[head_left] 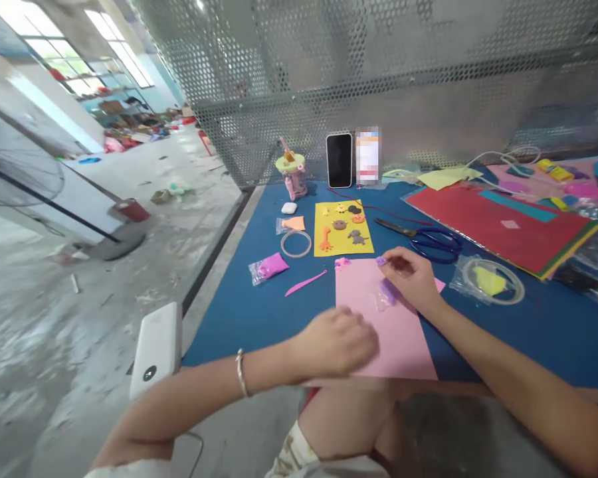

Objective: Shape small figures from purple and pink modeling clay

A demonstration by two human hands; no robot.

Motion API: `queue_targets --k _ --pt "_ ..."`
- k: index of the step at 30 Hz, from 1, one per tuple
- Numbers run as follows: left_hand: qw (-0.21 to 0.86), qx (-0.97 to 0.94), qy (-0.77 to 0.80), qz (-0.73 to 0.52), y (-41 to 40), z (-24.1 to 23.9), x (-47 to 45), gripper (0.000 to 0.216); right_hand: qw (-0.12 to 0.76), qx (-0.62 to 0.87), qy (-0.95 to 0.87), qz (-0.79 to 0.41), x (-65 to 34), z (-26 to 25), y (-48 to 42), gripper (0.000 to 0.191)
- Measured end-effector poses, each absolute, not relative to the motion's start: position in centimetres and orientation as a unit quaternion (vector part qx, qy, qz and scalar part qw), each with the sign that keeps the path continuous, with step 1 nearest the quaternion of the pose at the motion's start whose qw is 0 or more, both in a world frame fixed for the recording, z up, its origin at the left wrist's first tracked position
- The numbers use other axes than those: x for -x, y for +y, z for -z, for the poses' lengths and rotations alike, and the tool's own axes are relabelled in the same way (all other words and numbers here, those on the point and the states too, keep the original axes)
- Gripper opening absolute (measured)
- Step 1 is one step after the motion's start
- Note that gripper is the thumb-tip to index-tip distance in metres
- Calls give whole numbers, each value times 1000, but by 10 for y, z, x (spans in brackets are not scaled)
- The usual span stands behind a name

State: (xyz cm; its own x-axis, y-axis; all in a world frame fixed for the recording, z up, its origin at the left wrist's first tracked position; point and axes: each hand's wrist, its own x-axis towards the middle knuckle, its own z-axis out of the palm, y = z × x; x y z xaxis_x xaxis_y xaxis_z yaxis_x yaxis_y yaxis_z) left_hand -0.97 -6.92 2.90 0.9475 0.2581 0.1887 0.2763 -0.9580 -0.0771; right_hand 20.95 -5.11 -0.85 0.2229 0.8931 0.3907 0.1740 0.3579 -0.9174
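My right hand (411, 277) pinches a small bit of purple clay (381, 261) at the top edge of a pink sheet of paper (398, 345). Under that hand lies a bag of purple clay (387, 292). My left hand (336, 340) is curled above the lower left part of the sheet; its fingertips are hidden, so I cannot see what they hold, if anything. A small pink clay shape (342, 263) sits at the sheet's upper left corner. Beyond it, a yellow card (323, 249) carries several clay animals, including an orange giraffe (325, 239) and a grey dog (359, 237).
Left of the paper are a pink clay tool (305, 283), a bag of magenta clay (273, 265) and a clear ring (282, 247). Blue-handled scissors (436, 243) and red sheets (498, 232) lie right. Two phones (339, 160) lean against the perforated metal panel (299, 79).
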Motion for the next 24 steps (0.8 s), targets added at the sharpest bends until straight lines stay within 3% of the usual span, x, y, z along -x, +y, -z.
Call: queue_targets --k 8,15,24 --pt "-156 929 -269 199 -20 -6 -28 19 617 494 -495 -361 -207 13 -44 15" --pt "-138 919 -288 232 -22 -2 -41 18 637 483 -450 -399 -211 20 -38 19" --pt "-155 951 -147 223 -8 2 -50 25 688 474 -381 -395 -206 16 -36 19"
